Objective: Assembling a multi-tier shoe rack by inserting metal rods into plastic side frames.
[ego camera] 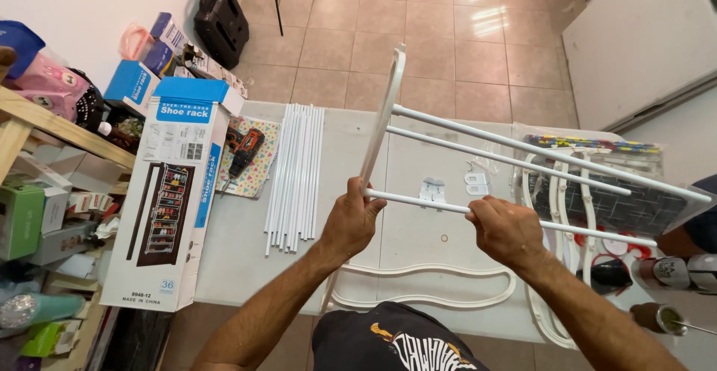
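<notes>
- The left hand (349, 218) is wrapped around the lower end of the white side panel (382, 121), a flat plastic upright that's held tilted above the grey table (246, 259).
- The right hand (506, 229) is closed around the nearest white rod (590, 231), a bit out from the panel along it.
- Three rods are seen plugged into the panel, all running off to the right of it: the gripped one lowest, a middle rod (508, 160) and a top rod (553, 153) above.
- For the seating to go well, the rod probably wants to be kept square to the panel and pushed straight along its own line, with the panel braced firmly so it isn't twisted. Just a judgement, since the socket itself is hidden behind the left hand.
- Left of the panel, a bundle of loose white rods (295, 173) is laid flat on the table; roughly a dozen, too tightly packed for an exact count.
- Further left of the panel, one cordless drill (240, 154) is resting on a patterned mat (258, 158), and one long product box (166, 192) lies beyond that.
- Below the panel, one curvy white frame piece (426, 285) is lying on the table.
- Right of the panel, two small white brackets (455, 186) can be made out, then a clear tray (597, 192) of more white parts.
</notes>
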